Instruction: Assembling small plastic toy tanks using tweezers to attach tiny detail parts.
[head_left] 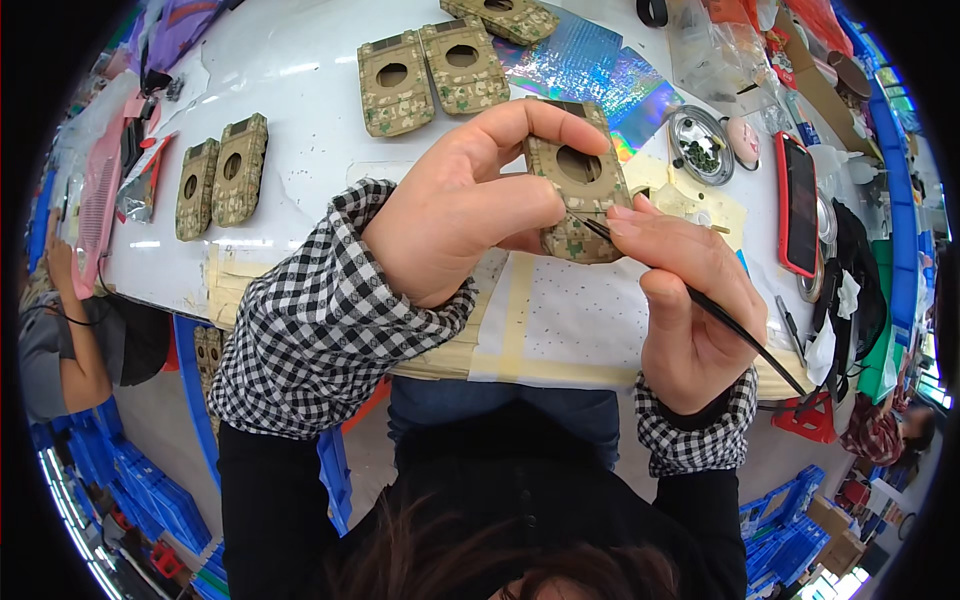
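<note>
My left hand [470, 195] grips a camouflage-painted toy tank hull [590, 205] with a round hole in its top, holding it tilted above the table's near edge. Pinched in my right hand [690, 290] is a pair of black tweezers [740, 333]; their tips meet the hull's surface just below the hole. Whether the tips hold a small part is too fine to see. Under the hands lies a white sheet [570, 320] dotted with tiny dark specks and edged with yellow tape.
More camouflage hulls [395, 85] stand on the white table, with a smaller pair [238, 170] at left. Holographic film [600, 65] lies behind. At right are a round dish of small green parts [702, 145] and a red-cased phone [796, 205]. Another person's arm [75, 330] shows at far left.
</note>
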